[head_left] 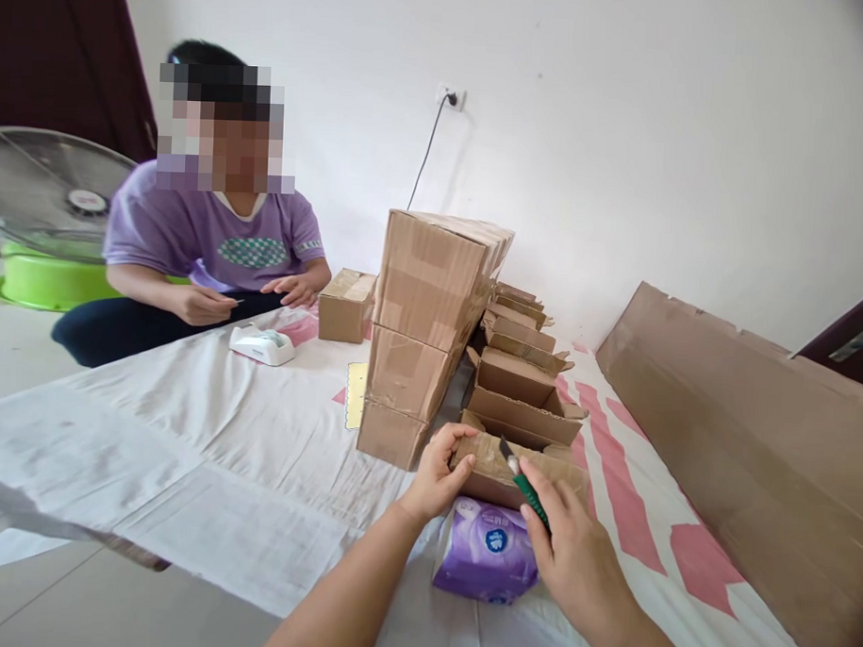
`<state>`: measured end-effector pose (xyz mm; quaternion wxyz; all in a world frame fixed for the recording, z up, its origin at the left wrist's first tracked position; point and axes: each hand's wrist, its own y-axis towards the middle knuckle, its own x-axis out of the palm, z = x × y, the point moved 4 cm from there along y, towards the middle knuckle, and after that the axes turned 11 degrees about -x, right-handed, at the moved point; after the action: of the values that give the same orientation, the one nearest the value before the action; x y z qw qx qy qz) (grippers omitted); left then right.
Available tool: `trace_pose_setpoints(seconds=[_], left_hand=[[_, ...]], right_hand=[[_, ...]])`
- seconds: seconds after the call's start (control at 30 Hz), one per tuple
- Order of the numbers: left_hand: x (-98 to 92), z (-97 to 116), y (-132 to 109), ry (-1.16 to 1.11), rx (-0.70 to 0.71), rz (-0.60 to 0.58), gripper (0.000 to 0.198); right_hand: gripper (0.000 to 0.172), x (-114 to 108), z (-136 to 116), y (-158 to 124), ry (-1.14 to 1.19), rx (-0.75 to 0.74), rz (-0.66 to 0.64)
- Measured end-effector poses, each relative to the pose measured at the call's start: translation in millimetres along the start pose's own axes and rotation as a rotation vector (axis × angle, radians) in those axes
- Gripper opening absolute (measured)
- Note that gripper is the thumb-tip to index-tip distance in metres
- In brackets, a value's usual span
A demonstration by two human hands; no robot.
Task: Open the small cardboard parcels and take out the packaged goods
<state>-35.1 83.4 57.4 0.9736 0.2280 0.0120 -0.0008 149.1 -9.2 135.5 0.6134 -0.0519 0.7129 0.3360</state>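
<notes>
My left hand (437, 475) grips the near-left corner of a small brown cardboard box (493, 469) lying on the cloth. My right hand (572, 550) is closed round a green utility knife (525, 485), its blade tip resting on the box's taped top. A purple pack of tissues (486, 552) lies just in front of the box, partly under my right hand.
A stack of three taped boxes (424, 333) stands behind, with a row of opened boxes (518, 383) beside it. A large flat cardboard sheet (753, 448) lies on the right. Across the white cloth (186, 447) sits a person in a purple shirt (215, 236), near a tape dispenser (262, 346), a small box (345, 304) and a fan (46, 197).
</notes>
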Motion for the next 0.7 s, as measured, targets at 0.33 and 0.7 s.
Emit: trace_pose_setpoints(seconds=[0.33, 0.7], left_hand=[[0.3, 3, -1, 0.024, -0.016, 0.006, 0.029], [-0.6, 5, -1, 0.022, -0.027, 0.007, 0.03]], right_hand=[[0.045, 10, -4, -6, -0.246, -0.108, -0.108], [0.046, 21, -2, -2, -0.07, -0.022, -0.11]])
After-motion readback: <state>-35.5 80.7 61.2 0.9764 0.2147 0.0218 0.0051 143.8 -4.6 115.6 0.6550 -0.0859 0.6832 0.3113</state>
